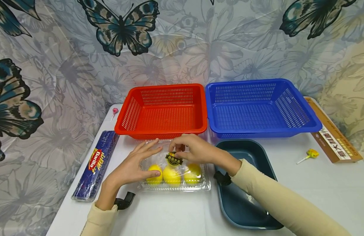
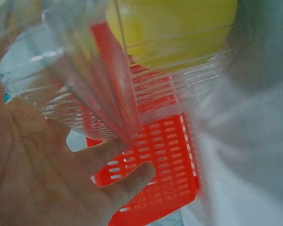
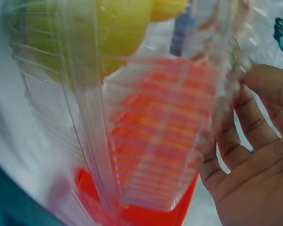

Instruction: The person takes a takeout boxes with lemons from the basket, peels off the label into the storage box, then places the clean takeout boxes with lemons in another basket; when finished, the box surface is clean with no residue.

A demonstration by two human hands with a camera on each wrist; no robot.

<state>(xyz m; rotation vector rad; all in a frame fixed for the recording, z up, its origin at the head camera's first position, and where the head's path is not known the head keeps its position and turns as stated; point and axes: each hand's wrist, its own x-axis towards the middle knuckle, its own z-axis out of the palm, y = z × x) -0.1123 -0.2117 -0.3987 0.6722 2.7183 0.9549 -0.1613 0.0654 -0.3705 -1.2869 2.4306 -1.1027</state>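
A clear plastic clamshell box [image 1: 182, 187] lies on the table in the head view. Three yellow round fruits [image 1: 171, 175] sit in a row along its near side, and a black-and-gold label [image 1: 174, 159] is on its lid. My left hand [image 1: 135, 167] lies over the box's left side, fingers spread, thumb reaching over the left fruit. Bent fingers of my right hand [image 1: 193, 149] touch the lid by the label's upper edge, thumb close by. Whether they pinch the label is unclear. Both wrist views show the box's ribbed clear wall [image 2: 179, 87] close up.
Behind the box stand a red basket [image 1: 161, 135] and a blue basket [image 1: 267, 129]. A dark teal tray [image 1: 238, 209] lies under my right forearm. Barilla spaghetti [image 1: 95, 164] and a pink lollipop [image 1: 115, 110] lie left; a yellow lollipop [image 1: 312, 153] and brown box [image 1: 335, 137] lie right.
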